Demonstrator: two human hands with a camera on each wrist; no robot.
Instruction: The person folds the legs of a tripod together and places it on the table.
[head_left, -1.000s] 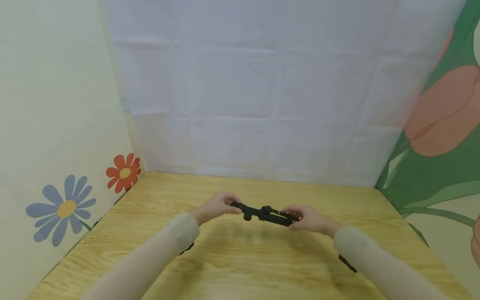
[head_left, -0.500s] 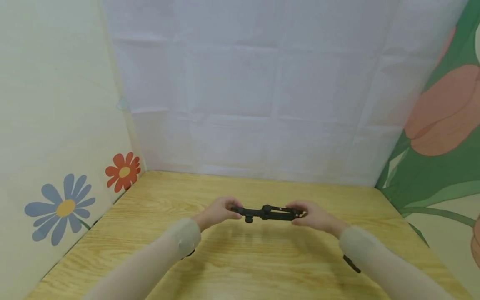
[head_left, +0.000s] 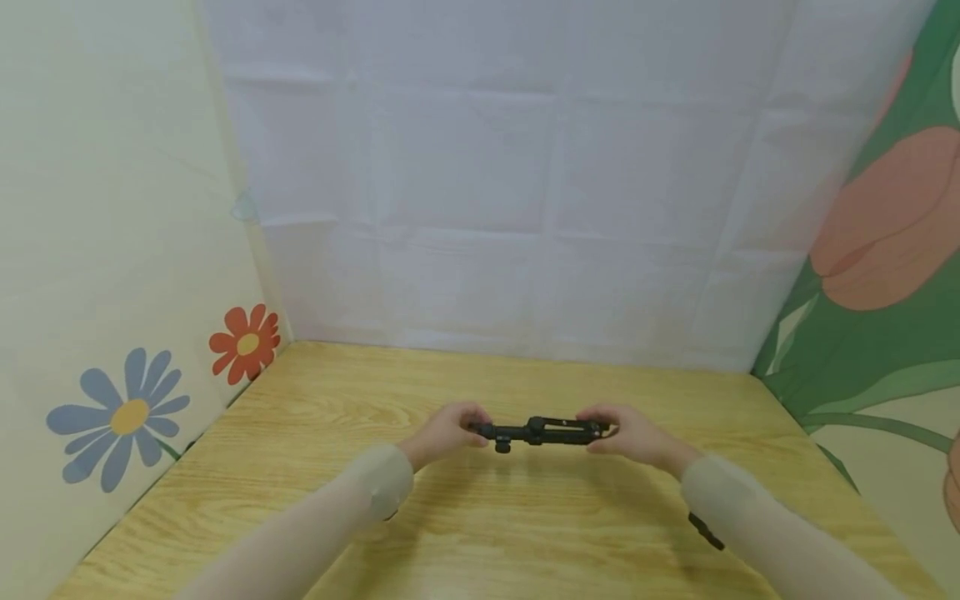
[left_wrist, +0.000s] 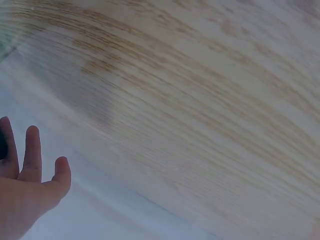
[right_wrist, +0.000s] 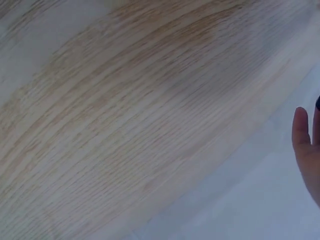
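A folded black tripod (head_left: pixel 558 437) with a small round knob on its underside is held level above the table in the head view. The left hand (head_left: pixel 444 435) pinches its narrow left end between thumb and fingers. At the opposite end, where the slim legs come together, the right hand (head_left: pixel 637 437) grips it. Only a dark sliver of the tripod shows beside the left hand (left_wrist: pixel 30 192) in the left wrist view, some fingers spread away from it. The right wrist view catches part of the right hand (right_wrist: pixel 309 160) at its edge.
The wood-grain table (head_left: pixel 480 533) lies beneath both arms. A creased white sheet (head_left: pixel 480 208) hangs behind it. Cloth panels with printed flowers stand on the left (head_left: pixel 127 208) and right (head_left: pixel 885 333).
The tripod's right end has come up from a downward tilt, so it is now level. The left hand has lowered and shifted a little right; the right hand has shifted slightly right.
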